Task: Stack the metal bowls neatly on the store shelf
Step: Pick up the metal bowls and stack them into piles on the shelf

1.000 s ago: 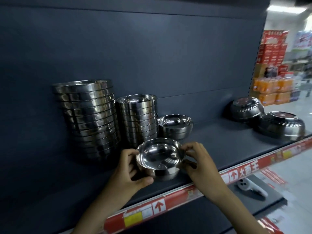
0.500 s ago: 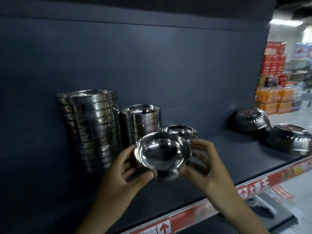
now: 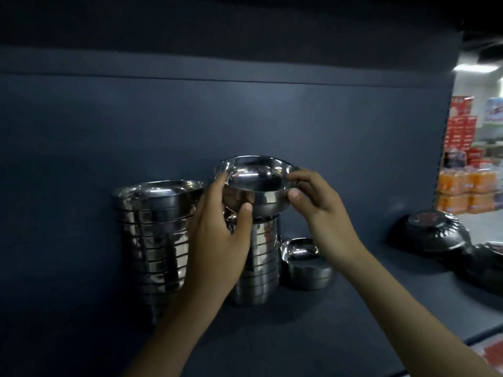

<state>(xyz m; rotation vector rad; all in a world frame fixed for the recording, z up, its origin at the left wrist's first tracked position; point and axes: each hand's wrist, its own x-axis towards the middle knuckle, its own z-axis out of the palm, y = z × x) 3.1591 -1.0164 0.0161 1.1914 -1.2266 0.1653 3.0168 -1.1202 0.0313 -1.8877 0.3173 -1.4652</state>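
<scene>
Both hands hold one shiny metal bowl upright, right above the middle stack of bowls. My left hand grips its left side with the thumb on the bowl's wall, and hides part of the stack. My right hand pinches the right rim. A taller stack of wider bowls stands to the left. A short stack of small bowls sits on the shelf to the right of the middle stack.
Two dark upturned bowls lie at the shelf's right end. The dark back panel rises behind the stacks. Past the shelf end are store displays with orange and red boxes. A red price strip runs along the front edge.
Both hands have lifted the bowl from the front of the shelf up to just above the middle stack. The view has tilted upward.
</scene>
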